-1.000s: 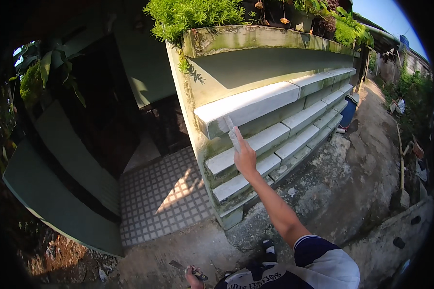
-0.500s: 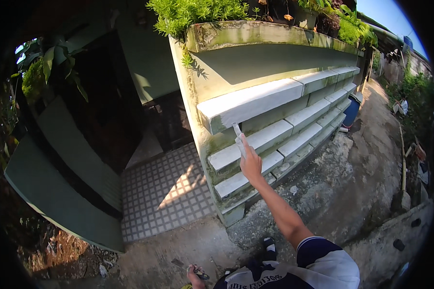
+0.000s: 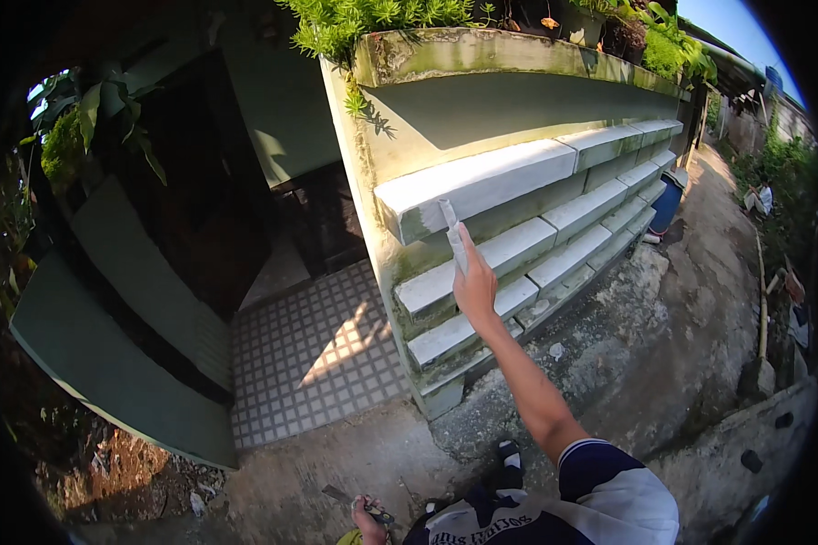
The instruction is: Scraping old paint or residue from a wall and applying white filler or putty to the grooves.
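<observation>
My right hand [image 3: 475, 282] is closed round the pale, paint-smeared handle of a paintbrush [image 3: 455, 238]. The brush tip touches the front face of the top ledge [image 3: 486, 186], close to its left end. White paint covers most of that ledge; a grey-green patch shows at its left corner. Low in the picture, my left hand [image 3: 367, 520] is curled round something with a flat grey blade-like end [image 3: 337, 494]; its kind is unclear. Beside that hand, a yellow-green thing is cut off by the lower edge.
Lower stepped ledges [image 3: 482, 272] with white tops run along the wall. Above them a mossy planter [image 3: 518, 54] holds green plants. A checkered tile floor [image 3: 318, 363] lies to the left, beside a green low wall [image 3: 118, 363]. A blue barrel [image 3: 666, 202] stands far right along the dirt path.
My right hand and the brush have risen slightly, the tip going from the ledge's lower edge up onto its front face. The left hand stays low, still curled.
</observation>
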A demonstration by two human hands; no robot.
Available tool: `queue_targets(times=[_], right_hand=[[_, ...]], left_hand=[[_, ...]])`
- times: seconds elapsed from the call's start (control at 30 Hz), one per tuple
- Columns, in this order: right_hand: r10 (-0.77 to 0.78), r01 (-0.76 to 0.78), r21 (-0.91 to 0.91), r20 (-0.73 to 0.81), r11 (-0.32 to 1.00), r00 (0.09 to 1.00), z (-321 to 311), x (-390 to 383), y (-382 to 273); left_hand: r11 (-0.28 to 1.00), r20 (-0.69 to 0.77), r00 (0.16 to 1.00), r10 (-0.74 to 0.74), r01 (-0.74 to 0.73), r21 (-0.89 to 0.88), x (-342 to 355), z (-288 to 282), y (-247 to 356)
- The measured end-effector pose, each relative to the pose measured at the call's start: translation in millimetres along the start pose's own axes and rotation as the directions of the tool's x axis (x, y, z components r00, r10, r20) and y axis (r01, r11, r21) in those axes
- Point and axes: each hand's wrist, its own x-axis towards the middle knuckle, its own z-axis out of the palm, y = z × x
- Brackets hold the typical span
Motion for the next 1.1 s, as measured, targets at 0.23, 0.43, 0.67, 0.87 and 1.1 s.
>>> queue_targets(times=[0.23,0.43,0.67,0.87,1.1], right_hand=[[0.072,-0.073,0.004,0.056,0.997,0.996,-4.6,-0.8,2.8],[0.009,-0.012,0.023,0.109,1.0,0.994,-6.0,0.3,-2.2],[-0.077,0.084,0.049,-0.134,0.995,0.988,-0.5,14.4,3.5],[-0.087,0.085,0.047,0.043,0.995,0.995,1.1,11.3,0.3],[-0.1,0.1,0.012,0.09,0.995,0.991,-5.5,9.5,3.6]], left_hand=[[0.998,0.034,0.998,0.057,-0.057,0.015,10.6,-11.8,-8.5],[0.977,0.001,0.987,0.16,-0.159,-0.144,59.5,-44.4,-35.9],[0.987,0.062,0.987,0.149,-0.144,-0.073,70.4,-43.2,-36.9],[0.988,0.047,0.988,0.149,-0.146,-0.058,70.3,-45.2,-41.3],[0.985,0.031,0.985,0.168,-0.167,-0.05,67.4,-46.6,-41.4]])
